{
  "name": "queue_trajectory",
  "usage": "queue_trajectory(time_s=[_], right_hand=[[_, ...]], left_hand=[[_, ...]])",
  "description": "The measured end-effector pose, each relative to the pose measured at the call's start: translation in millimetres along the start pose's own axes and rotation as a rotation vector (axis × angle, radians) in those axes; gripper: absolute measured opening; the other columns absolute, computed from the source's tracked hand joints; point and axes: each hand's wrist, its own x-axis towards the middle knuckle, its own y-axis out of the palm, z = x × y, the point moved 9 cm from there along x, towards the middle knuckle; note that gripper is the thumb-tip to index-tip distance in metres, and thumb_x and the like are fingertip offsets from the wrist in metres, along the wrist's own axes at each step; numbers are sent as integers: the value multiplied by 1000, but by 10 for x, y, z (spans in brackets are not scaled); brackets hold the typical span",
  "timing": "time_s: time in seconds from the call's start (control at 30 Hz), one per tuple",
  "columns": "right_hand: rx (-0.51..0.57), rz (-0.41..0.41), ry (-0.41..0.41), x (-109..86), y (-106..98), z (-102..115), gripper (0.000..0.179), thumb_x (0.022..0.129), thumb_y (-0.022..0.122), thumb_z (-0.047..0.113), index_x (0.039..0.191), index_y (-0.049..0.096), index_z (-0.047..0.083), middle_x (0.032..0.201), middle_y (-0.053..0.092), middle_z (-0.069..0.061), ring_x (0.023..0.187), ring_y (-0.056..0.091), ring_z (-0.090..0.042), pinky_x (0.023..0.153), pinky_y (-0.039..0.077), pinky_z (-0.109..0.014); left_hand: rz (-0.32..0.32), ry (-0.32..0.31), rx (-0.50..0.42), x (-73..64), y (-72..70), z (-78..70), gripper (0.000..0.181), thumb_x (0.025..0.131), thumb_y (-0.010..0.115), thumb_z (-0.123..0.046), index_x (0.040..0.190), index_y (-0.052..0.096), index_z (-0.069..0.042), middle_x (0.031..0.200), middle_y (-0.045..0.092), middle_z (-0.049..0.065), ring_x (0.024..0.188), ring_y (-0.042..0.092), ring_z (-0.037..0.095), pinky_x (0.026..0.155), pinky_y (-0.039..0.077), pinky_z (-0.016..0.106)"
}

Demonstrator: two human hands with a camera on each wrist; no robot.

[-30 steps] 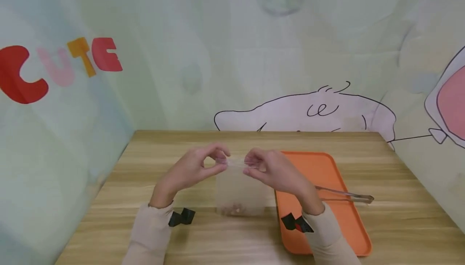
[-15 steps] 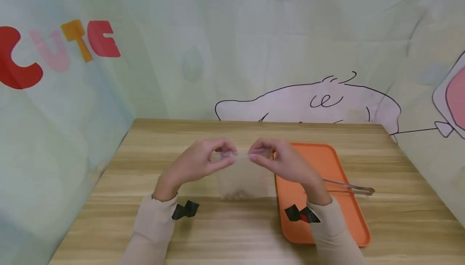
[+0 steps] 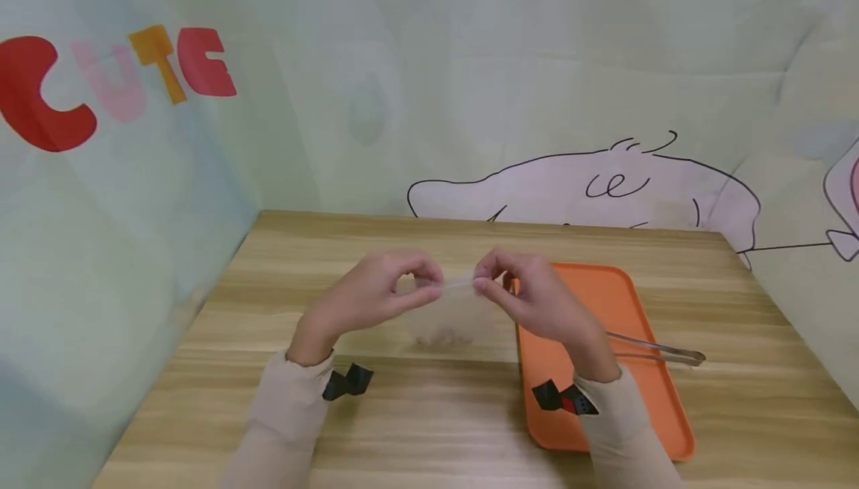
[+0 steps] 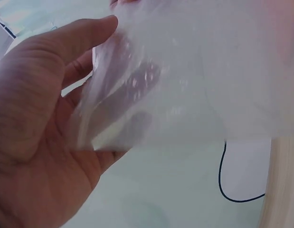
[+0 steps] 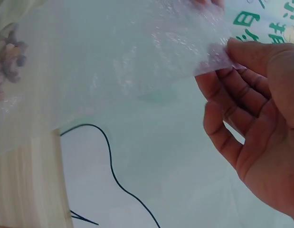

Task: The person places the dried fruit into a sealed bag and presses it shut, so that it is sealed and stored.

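A clear plastic bag (image 3: 451,314) hangs between the two hands, its top edge stretched from one to the other. The left hand (image 3: 379,291) pinches the top edge between thumb and fingers; in the left wrist view some of its fingers show through the film (image 4: 184,85). On the other side the right hand (image 3: 530,295) pinches the same edge, thumb in front. Small brownish pieces (image 5: 11,57) lie at the bottom of the bag in the right wrist view; their kind is unclear.
An orange tray (image 3: 550,429) lies on the wooden table (image 3: 429,429) under the right forearm. Metal tongs (image 3: 671,355) lie across it, their end past its right rim. Printed cloth walls (image 3: 335,101) stand behind the table and along its left.
Both hands still pinch the bag's top edge. The gap between the fingertips first narrowed, then widened a little, and the bag's bottom appears higher. The head view has tilted down.
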Motion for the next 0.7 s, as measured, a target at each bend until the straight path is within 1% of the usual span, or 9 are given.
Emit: queue_trajectory(time_s=[0.07,0.13,0.2,0.27,0.33,0.43,0.5,0.57,0.7], right_hand=[[-30,-18,-38,9,28,57,5,97,66,7,95,65,12,84,65,1,73,57,-9,66,49,-28],[-46,-35,-62,26,65,76,5,97,66,6,95,65,11,83,65,2,74,57,-9,65,49,-28],[-44,-51,-69,44,97,73,5,96,66,5,95,65,10,83,64,4,75,58,-9,66,49,-28],[-38,-70,-63,56,116,67,6,96,67,4,95,65,10,84,64,4,75,58,-9,67,49,-29],[-27,-79,-55,62,135,60,6,96,67,4,96,65,10,85,64,4,75,57,-10,67,49,-29],[-7,-82,-58,59,153,88,7,96,67,3,97,65,9,85,65,2,75,57,-10,68,49,-29],[9,-75,-65,58,170,93,3,97,66,5,97,65,9,86,66,0,75,57,-11,69,49,-29],[19,-68,-89,60,184,109,1,98,65,7,97,66,7,86,66,0,76,57,-11,70,49,-30],[6,-71,-160,69,205,150,4,98,65,8,96,68,7,85,68,1,75,57,-9,68,47,-30]], left_hand=[[-13,10,54,36,18,-38,7,96,70,-19,96,69,-12,89,66,-9,84,61,5,79,53,30],[-41,17,145,57,14,-81,9,96,70,-20,93,69,-12,87,67,-8,84,63,7,81,51,32],[-76,19,238,65,-1,-114,10,95,71,-21,91,68,-13,85,67,-7,83,64,8,82,49,35],[-104,22,305,67,-12,-142,10,94,72,-20,89,67,-13,84,68,-6,82,65,10,82,48,38],[-119,25,308,69,-13,-161,10,94,72,-19,88,67,-13,83,67,-6,80,65,11,81,47,39],[-119,37,242,76,8,-168,9,93,71,-15,87,66,-11,80,65,-6,76,62,12,76,49,33],[-113,46,215,76,21,-169,9,93,71,-13,86,66,-11,79,64,-6,75,60,10,73,50,30],[-109,64,214,74,29,-176,9,93,72,-12,85,66,-10,79,63,-6,73,58,9,69,50,28],[-113,115,263,63,30,-209,10,92,73,-14,85,66,-11,77,63,-6,70,56,6,68,49,27]])
